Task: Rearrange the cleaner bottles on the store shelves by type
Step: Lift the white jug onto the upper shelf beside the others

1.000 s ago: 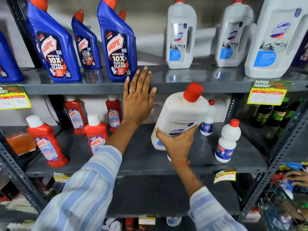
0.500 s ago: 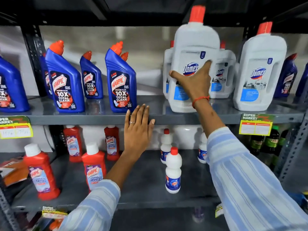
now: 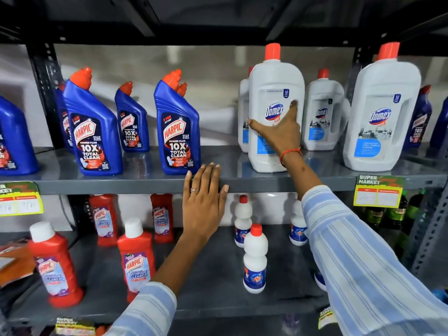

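A large white Domex bottle [image 3: 274, 88] with a red cap stands upright on the upper grey shelf [image 3: 145, 185]. My right hand [image 3: 278, 132] grips its front, thumb around the left side. Two more white Domex bottles [image 3: 323, 112] [image 3: 380, 117] stand to its right, and another is half hidden behind it. Blue Harpic bottles [image 3: 178, 132] [image 3: 93, 134] fill the shelf's left half. My left hand [image 3: 203, 202] lies flat and open against the shelf's front edge, holding nothing.
The lower shelf [image 3: 213, 275] carries red Harpic bathroom cleaner bottles [image 3: 138, 258] on the left and small white bottles [image 3: 254, 260] on the right. A yellow price tag [image 3: 377, 192] hangs at the right. Dark green bottles [image 3: 392, 214] stand beyond a metal upright [image 3: 429, 238].
My right hand lifted the white Domex bottle from the lower shelf up to the upper shelf, where it now stands. My left hand stayed on the shelf edge.
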Demonstrator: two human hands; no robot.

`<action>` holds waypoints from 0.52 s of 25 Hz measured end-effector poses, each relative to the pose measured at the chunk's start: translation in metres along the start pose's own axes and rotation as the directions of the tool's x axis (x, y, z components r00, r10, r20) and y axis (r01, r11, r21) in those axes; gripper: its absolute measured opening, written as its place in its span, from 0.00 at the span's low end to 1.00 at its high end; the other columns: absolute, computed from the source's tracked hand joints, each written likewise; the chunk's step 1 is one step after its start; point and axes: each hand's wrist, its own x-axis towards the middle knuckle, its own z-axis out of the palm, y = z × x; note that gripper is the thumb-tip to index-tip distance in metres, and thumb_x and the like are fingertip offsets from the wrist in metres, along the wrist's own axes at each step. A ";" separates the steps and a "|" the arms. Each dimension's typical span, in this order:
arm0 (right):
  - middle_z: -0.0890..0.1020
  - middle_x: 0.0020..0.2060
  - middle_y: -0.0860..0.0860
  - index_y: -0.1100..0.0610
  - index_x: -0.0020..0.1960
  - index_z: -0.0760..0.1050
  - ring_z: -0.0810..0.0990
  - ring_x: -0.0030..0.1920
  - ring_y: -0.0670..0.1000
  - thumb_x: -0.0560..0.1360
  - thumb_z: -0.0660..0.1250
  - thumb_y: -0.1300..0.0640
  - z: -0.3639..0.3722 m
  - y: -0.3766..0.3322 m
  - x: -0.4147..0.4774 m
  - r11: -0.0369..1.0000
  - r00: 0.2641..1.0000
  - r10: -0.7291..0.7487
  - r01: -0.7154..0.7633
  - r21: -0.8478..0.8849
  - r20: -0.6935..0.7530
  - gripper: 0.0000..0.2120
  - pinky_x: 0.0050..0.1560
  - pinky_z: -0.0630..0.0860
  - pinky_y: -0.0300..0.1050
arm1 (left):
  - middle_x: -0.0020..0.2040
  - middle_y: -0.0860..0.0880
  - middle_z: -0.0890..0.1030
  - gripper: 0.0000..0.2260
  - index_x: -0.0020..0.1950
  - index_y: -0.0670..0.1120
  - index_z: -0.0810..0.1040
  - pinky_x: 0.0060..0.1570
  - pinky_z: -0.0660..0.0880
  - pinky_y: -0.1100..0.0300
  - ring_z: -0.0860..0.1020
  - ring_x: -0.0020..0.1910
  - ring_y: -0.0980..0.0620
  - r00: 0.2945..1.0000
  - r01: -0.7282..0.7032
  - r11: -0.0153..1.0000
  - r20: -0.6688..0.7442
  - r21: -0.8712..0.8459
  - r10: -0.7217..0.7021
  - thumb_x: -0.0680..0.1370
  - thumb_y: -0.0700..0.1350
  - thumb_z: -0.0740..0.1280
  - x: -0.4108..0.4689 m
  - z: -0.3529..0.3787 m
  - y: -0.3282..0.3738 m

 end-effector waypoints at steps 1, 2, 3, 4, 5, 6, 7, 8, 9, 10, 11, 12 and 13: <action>0.78 0.61 0.53 0.57 0.74 0.49 0.78 0.59 0.54 0.61 0.77 0.42 0.000 0.001 -0.002 1.000 1.000 -0.001 0.001 -0.008 -0.008 0.53 0.61 0.73 0.50 | 0.68 0.43 0.74 0.23 0.71 0.41 0.69 0.73 0.52 0.48 0.69 0.69 0.45 1.000 -0.001 1.000 0.003 -0.004 0.001 0.82 0.53 0.50 0.000 0.000 0.000; 0.79 0.61 0.53 0.56 0.74 0.49 0.78 0.59 0.54 0.60 0.77 0.41 0.001 0.002 -0.003 1.000 1.000 -0.009 0.009 -0.010 -0.014 0.54 0.61 0.74 0.50 | 0.68 0.43 0.74 0.23 0.70 0.41 0.69 0.73 0.53 0.48 0.70 0.68 0.44 1.000 -0.004 1.000 -0.004 -0.010 0.004 0.82 0.53 0.50 0.000 0.000 -0.001; 0.79 0.60 0.52 0.56 0.74 0.48 0.79 0.58 0.54 0.60 0.77 0.41 0.001 0.003 -0.005 1.000 1.000 -0.019 0.019 -0.014 -0.018 0.55 0.60 0.74 0.50 | 0.67 0.43 0.74 0.23 0.70 0.41 0.70 0.73 0.54 0.48 0.70 0.68 0.44 1.000 -0.006 1.000 0.001 -0.017 0.006 0.82 0.53 0.51 0.000 -0.001 -0.001; 0.79 0.60 0.52 0.55 0.74 0.48 0.79 0.58 0.54 0.59 0.77 0.40 0.002 0.005 -0.006 0.999 0.999 -0.035 0.035 -0.023 -0.021 0.56 0.60 0.75 0.50 | 0.67 0.43 0.75 0.23 0.70 0.41 0.70 0.73 0.54 0.48 0.70 0.68 0.44 1.000 -0.009 1.000 -0.002 -0.018 0.009 0.82 0.53 0.51 0.000 -0.001 -0.001; 0.79 0.61 0.52 0.55 0.74 0.47 0.79 0.58 0.54 0.58 0.77 0.40 0.002 0.007 -0.008 0.998 0.999 -0.050 0.049 -0.040 -0.021 0.56 0.60 0.75 0.51 | 0.66 0.43 0.75 0.23 0.70 0.41 0.70 0.72 0.54 0.48 0.71 0.67 0.44 1.000 -0.009 1.000 -0.003 -0.017 0.009 0.82 0.53 0.51 -0.001 -0.001 -0.001; 0.79 0.61 0.53 0.55 0.74 0.47 0.79 0.58 0.55 0.58 0.77 0.40 0.002 0.008 -0.008 0.996 0.998 -0.063 0.062 -0.057 -0.022 0.57 0.59 0.75 0.51 | 0.66 0.43 0.75 0.23 0.70 0.41 0.71 0.72 0.54 0.48 0.71 0.67 0.44 1.000 -0.011 1.000 -0.012 -0.005 0.011 0.82 0.53 0.52 -0.001 0.000 -0.001; 0.78 0.62 0.53 0.56 0.74 0.47 0.79 0.58 0.55 0.58 0.77 0.40 0.002 0.007 -0.010 0.995 0.997 -0.069 0.068 -0.070 -0.022 0.57 0.59 0.75 0.52 | 0.66 0.43 0.75 0.23 0.69 0.41 0.71 0.72 0.54 0.48 0.71 0.67 0.44 1.000 -0.004 1.000 -0.003 -0.003 0.004 0.82 0.53 0.52 0.000 -0.001 0.000; 0.78 0.62 0.53 0.56 0.74 0.47 0.79 0.58 0.56 0.58 0.77 0.40 0.003 0.006 -0.010 0.994 0.997 -0.075 0.073 -0.083 -0.024 0.57 0.59 0.75 0.52 | 0.66 0.43 0.75 0.23 0.70 0.41 0.71 0.72 0.54 0.47 0.71 0.67 0.44 1.000 0.006 1.000 0.000 0.006 -0.006 0.82 0.53 0.52 0.000 -0.001 0.001; 0.78 0.62 0.54 0.56 0.74 0.47 0.79 0.58 0.56 0.59 0.77 0.41 0.002 0.004 -0.010 0.993 0.997 -0.072 0.069 -0.095 -0.028 0.56 0.58 0.75 0.53 | 0.66 0.43 0.75 0.23 0.70 0.41 0.70 0.72 0.54 0.47 0.71 0.67 0.44 1.000 0.018 1.000 0.024 0.003 -0.018 0.82 0.53 0.51 0.002 -0.002 0.001; 0.78 0.61 0.54 0.57 0.74 0.49 0.79 0.58 0.57 0.59 0.77 0.41 0.001 0.003 -0.010 0.994 0.997 -0.068 0.066 -0.087 -0.026 0.55 0.58 0.75 0.53 | 0.66 0.43 0.75 0.23 0.70 0.40 0.70 0.72 0.54 0.47 0.71 0.67 0.44 0.999 0.021 1.000 0.024 0.010 -0.021 0.82 0.53 0.51 0.002 -0.002 0.001; 0.78 0.61 0.55 0.57 0.73 0.50 0.79 0.57 0.57 0.60 0.77 0.42 0.000 0.001 -0.012 0.996 0.998 -0.061 0.060 -0.071 -0.022 0.53 0.58 0.75 0.52 | 0.66 0.43 0.75 0.23 0.70 0.40 0.70 0.72 0.54 0.47 0.71 0.67 0.44 0.999 0.014 1.000 0.043 0.016 -0.015 0.82 0.53 0.51 0.002 -0.004 0.001; 0.79 0.60 0.56 0.58 0.72 0.53 0.79 0.57 0.57 0.60 0.77 0.42 -0.001 0.001 -0.015 0.997 0.998 -0.056 0.055 -0.058 -0.017 0.51 0.57 0.76 0.52 | 0.66 0.43 0.75 0.23 0.70 0.40 0.70 0.72 0.54 0.47 0.71 0.67 0.44 0.999 0.001 1.000 0.041 0.030 -0.003 0.82 0.53 0.51 0.001 -0.004 0.001; 0.79 0.60 0.56 0.59 0.70 0.56 0.79 0.57 0.57 0.60 0.78 0.43 -0.002 0.002 -0.019 0.998 0.999 -0.047 0.047 -0.045 -0.009 0.49 0.57 0.76 0.51 | 0.66 0.43 0.75 0.23 0.70 0.40 0.70 0.72 0.54 0.47 0.71 0.67 0.44 0.998 -0.001 1.000 0.060 0.031 -0.001 0.82 0.53 0.51 -0.001 -0.005 0.001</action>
